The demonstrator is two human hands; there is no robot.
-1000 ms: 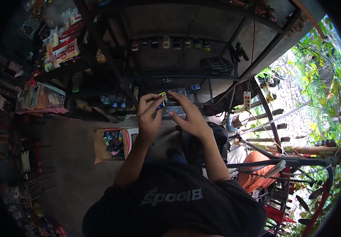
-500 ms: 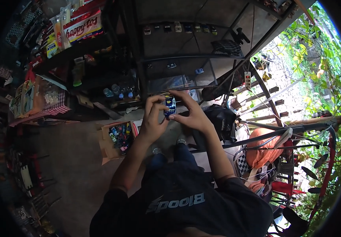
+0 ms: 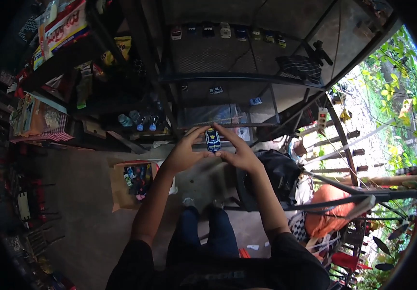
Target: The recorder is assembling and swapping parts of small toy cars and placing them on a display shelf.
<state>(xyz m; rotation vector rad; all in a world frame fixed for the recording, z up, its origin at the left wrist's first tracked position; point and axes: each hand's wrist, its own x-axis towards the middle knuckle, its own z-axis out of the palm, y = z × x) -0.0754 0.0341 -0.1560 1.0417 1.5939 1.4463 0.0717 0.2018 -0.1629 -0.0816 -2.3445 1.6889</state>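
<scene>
The left hand (image 3: 185,152) curves in from the left, its fingertips at the far end and its thumb at the near end of a small toy car (image 3: 213,140); the right hand (image 3: 241,154) mirrors it from the right, so both hold the car between fingers and thumbs. The toy car is dark blue with white and yellow markings, its long side running from near to far, raised in front of the person's body. At the far left, snack packets (image 3: 63,31) sit on a dark shelf, with clear bottles (image 3: 143,123) lower down and farther right. Nearer, left of the left forearm, an open cardboard box (image 3: 120,191) on the floor holds a jumble of small colourful items (image 3: 138,179). Beyond the hands stands a dark metal rack (image 3: 247,77); a row of small cars (image 3: 225,30) lines its mesh upper shelf, and two more lie on the level below. To the right of the right forearm is a black bag (image 3: 278,176), then an orange bundle (image 3: 329,210), with green plants (image 3: 387,96) at the far right in bright light.
</scene>
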